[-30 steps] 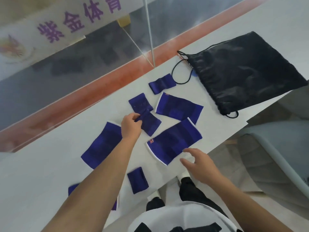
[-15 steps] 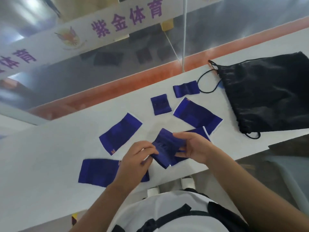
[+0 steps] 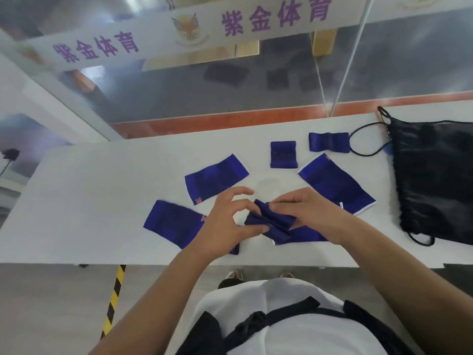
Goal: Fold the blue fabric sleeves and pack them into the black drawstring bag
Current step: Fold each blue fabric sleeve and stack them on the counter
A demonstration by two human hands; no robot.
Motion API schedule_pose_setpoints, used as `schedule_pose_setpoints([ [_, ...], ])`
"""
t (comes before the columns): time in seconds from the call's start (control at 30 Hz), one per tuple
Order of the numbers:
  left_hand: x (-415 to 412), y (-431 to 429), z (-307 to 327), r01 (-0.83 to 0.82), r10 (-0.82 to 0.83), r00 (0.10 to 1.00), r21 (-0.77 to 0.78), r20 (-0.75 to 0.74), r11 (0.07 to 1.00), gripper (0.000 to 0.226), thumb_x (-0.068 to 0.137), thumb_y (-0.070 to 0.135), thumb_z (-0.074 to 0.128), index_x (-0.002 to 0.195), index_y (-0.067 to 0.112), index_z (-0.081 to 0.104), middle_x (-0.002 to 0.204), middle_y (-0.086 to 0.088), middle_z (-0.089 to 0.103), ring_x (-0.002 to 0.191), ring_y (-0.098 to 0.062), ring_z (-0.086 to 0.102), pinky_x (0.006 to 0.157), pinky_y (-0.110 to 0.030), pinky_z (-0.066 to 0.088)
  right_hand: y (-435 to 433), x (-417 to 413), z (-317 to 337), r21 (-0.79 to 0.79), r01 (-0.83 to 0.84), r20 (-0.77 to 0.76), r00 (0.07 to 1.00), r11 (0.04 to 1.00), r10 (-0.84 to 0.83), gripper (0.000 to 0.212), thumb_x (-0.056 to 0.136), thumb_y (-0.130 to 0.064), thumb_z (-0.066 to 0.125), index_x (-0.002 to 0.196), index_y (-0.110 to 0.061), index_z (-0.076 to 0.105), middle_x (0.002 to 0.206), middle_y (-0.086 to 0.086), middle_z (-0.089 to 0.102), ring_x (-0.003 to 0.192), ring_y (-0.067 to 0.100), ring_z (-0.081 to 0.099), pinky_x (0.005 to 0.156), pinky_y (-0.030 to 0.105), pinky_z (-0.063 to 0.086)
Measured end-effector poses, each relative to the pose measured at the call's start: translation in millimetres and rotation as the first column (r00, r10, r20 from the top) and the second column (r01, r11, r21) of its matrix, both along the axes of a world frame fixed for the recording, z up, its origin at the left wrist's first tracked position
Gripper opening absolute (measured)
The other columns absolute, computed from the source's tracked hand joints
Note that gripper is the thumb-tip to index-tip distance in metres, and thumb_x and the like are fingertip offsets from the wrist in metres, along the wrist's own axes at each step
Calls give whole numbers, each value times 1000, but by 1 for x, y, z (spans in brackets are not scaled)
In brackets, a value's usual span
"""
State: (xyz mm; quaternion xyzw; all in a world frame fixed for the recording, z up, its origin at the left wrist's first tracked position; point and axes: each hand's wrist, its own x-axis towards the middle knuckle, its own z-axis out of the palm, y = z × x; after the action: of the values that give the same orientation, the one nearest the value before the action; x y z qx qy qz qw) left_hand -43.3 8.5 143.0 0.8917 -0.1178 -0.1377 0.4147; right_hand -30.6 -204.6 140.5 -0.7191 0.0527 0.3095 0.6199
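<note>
A second ago our left hand (image 3: 225, 221) was alone on the small blue fabric sleeve (image 3: 268, 220) as it lay on the white tabletop (image 3: 89, 201). Now both hands have it, and the cloth that was still spread out half a second ago is bunched into creases between them. Our left hand pinches the near end between the thumb and a curled finger, with the index finger arched up clear of the cloth. Our right hand (image 3: 307, 211) curls its fingers over the other end and grips it.

The sleeve sits low over a longer blue sleeve with white edging (image 3: 304, 235) that lies on the table under our right wrist; we cannot tell whether the two touch. A flat blue sleeve with orange lettering (image 3: 171, 222) lies to the left, partly under our left hand. A second flat blue sleeve (image 3: 215, 178) lies tilted beyond it. A wide blue sleeve with a white hem (image 3: 332, 184) rests to the right.

Farther back lie a small square blue piece (image 3: 283, 155) and a creased blue band (image 3: 329, 142). The shiny black drawstring bag (image 3: 435, 185) lies flat at the right end of the table. Its black cord loop (image 3: 363, 149) curls just beside the band.
</note>
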Motion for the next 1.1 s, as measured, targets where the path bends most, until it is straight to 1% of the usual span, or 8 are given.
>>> schedule_pose_setpoints([
  [0.17, -3, -17, 9, -99, 80, 992, -194, -102, 976, 29, 77, 17, 85, 97, 20, 63, 106, 8, 67, 97, -12, 66, 78, -26, 59, -5, -9, 10, -44, -67, 92, 993, 997, 71, 19, 88, -25, 74, 105, -18, 78, 97, -1, 78, 96, 22, 73, 88, 38, 60],
  [0.27, 0, -23, 15, -103, 66, 984, -229, -165, 968, 45, 76, 14, 86, 106, 25, 55, 107, 7, 66, 90, -12, 68, 69, -22, 57, -8, -12, 10, -102, -59, 145, 987, 993, 73, 24, 84, -14, 78, 108, -15, 78, 95, -5, 78, 92, 18, 73, 86, 32, 61],
  [0.37, 8, -18, 22, -18, -60, 950, -245, -308, 969, 52, 79, 11, 83, 118, 30, 56, 109, 6, 70, 94, -10, 70, 74, -22, 58, -12, -12, 8, -92, -23, 141, 989, 995, 36, 20, 86, -10, 75, 105, -16, 79, 94, -4, 79, 92, 19, 74, 80, 31, 62],
  [0.53, 21, 4, 31, -42, -81, 916, -293, -392, 955, 35, 87, 10, 75, 119, 24, 68, 100, -1, 77, 97, -17, 73, 82, -29, 60, -10, -5, 13, -56, -27, 162, 986, 998, 36, 20, 89, -11, 73, 107, -16, 78, 97, -4, 79, 93, 15, 74, 80, 31, 62],
  [0.7, 25, 22, 27, -61, -21, 931, -211, -364, 976, 23, 86, 20, 77, 108, 25, 73, 103, 6, 76, 94, -9, 72, 72, -21, 57, 21, 4, 12, -158, -115, 234, 961, 981, 150, 21, 84, -15, 78, 105, -19, 79, 94, -8, 78, 90, 10, 72, 81, 23, 59],
  [0.8, 27, 40, 17, -263, 154, 914, -258, -377, 930, 24, 88, 18, 76, 110, 27, 71, 102, 0, 75, 93, -15, 74, 72, -24, 58, 37, 10, 0, 10, 119, 103, 988, 993, -119, 35, 79, -20, 83, 112, -19, 73, 102, 0, 77, 92, 15, 74, 74, 26, 61],
  [0.93, 21, 68, -4, -525, 237, 784, -410, -574, 746, 33, 89, 10, 72, 120, 20, 65, 110, -11, 67, 91, -20, 74, 74, -29, 59, 55, 0, -27, 375, 350, -267, 928, 859, -261, 37, 89, -9, 69, 125, -6, 64, 118, 19, 72, 104, 35, 72, 83, 45, 61],
  [1.1, 7, 92, -33, -461, 94, 709, -358, -699, 812, 40, 90, 8, 71, 127, 22, 62, 120, -15, 67, 107, -27, 71, 87, -34, 60, 90, -16, -49, 271, 447, -333, 874, 852, -353, 25, 92, -9, 67, 116, -5, 69, 111, 17, 74, 100, 32, 73, 84, 44, 60],
])
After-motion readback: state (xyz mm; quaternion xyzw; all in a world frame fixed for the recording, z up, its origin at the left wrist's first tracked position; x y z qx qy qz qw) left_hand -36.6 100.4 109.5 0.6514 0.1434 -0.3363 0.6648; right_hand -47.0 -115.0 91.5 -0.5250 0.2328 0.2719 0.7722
